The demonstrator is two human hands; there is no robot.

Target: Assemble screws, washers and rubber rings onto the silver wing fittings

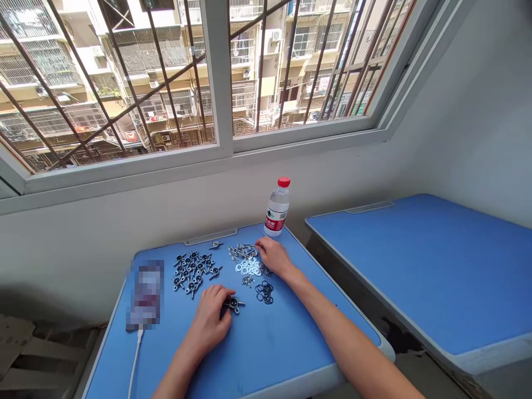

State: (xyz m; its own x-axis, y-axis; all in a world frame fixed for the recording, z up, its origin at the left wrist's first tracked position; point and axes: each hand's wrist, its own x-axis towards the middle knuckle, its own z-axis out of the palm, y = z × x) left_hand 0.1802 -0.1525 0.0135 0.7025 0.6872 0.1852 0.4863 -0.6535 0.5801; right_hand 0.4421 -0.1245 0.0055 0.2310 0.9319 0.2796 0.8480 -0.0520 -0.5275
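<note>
My left hand (211,316) rests on the blue table, its thumb and fingers closed around a small metal fitting (235,303) with a dark round centre and short arms. Farther off, my right hand (275,257) reaches to a pile of small shiny metal pieces (239,252). Its fingers are bent together at the pile's right edge; what they hold, if anything, is too small to make out. Close by lie flat silvery plates (248,267), tiny metal bits (248,281) and black rubber rings (265,292). Several similar fittings (193,267) are grouped left of these.
A water bottle (276,210) with a red cap stands at the back right corner of the table (266,354). On the left lies a blurred-out phone-like object (145,293) with a white cable (135,360). A second blue table (415,266) stands to the right, below a barred window.
</note>
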